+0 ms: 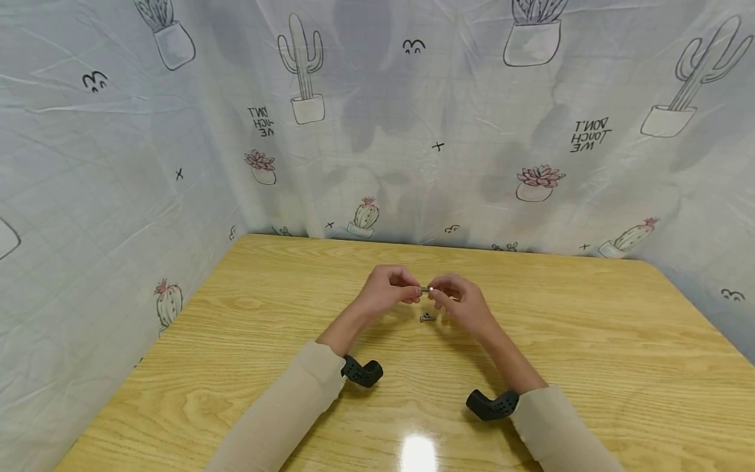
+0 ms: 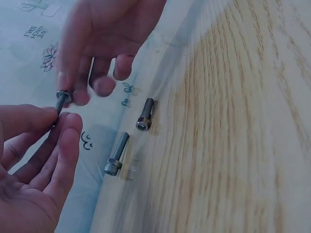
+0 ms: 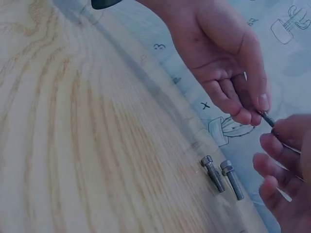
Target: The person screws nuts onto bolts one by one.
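My left hand [image 1: 389,288] pinches a small metal bolt [image 2: 59,108] between thumb and fingers, and its far end is hidden in the grip. At the other end of the bolt, my right hand [image 1: 463,301] holds a wider, ring-like nut [image 2: 63,95] with thumb and forefinger; its other fingers are loosely bent. Below the hands two more bolts lie side by side on the wooden table [image 1: 283,314]. One bolt [image 2: 118,153] carries a nut close against its head. The other, a socket-head bolt [image 2: 145,114], lies just beside it.
A pale curtain [image 1: 366,131] printed with cacti hangs behind and to the left of the table. Black curved mounts sit at the left wrist [image 1: 362,372] and right wrist [image 1: 492,404], by the beige cuffs. Light reflects off the table's near side.
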The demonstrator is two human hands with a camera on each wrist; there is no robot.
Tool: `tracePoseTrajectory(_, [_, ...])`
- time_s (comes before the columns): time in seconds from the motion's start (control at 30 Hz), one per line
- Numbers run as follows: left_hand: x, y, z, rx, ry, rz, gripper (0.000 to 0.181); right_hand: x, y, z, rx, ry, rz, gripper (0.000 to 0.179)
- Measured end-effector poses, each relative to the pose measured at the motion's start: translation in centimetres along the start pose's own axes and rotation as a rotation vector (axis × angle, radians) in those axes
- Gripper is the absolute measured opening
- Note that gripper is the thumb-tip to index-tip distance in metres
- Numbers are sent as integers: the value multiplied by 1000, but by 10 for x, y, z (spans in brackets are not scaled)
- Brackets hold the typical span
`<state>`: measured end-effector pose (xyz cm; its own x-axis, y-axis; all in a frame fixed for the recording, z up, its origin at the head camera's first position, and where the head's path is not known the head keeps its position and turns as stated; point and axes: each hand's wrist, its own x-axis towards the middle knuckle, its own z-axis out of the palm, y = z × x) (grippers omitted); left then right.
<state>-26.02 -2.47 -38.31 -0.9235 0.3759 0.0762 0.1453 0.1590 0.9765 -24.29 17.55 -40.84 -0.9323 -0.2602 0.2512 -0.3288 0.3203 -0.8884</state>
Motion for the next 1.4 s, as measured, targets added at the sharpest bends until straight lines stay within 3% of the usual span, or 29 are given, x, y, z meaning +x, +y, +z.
tracePoseTrajectory(0.13, [1,0,0,-10,-12,-14,9,0,1,0,-22,5,34,44])
tracePoseTrajectory(0.3, [1,0,0,-8,-10,-25,12,0,-2,0,-16,-19,52,39])
tracePoseTrajectory(0.43, [1,1,0,8,-16,-28,13,0,-4,1,-8,-16,79,45])
tracePoseTrajectory(0.6, [-8,15,1,17,-21,-33,12,0,-5,1,-19,-21,63,38])
tracePoseTrajectory(0.7, [-16,25,2,25,-23,-29,12,0,-5,1,-44,-8,72,43])
tracePoseTrajectory(0.83, [-19,29,3,31,-18,-24,12,0,-5,1,-34,-6,74,37])
tracePoseTrajectory(0.93, [-19,29,3,31,-6,-31,12,-2,-12,1,-36,-21,53,31])
tracePoseTrajectory(1.17, [1,-1,2,23,3,-30,13,-3,-12,2,-48,-3,40,31])
tracePoseTrajectory(1.4, [-1,1,2,11,8,-20,8,1,-4,3,-50,3,33,34])
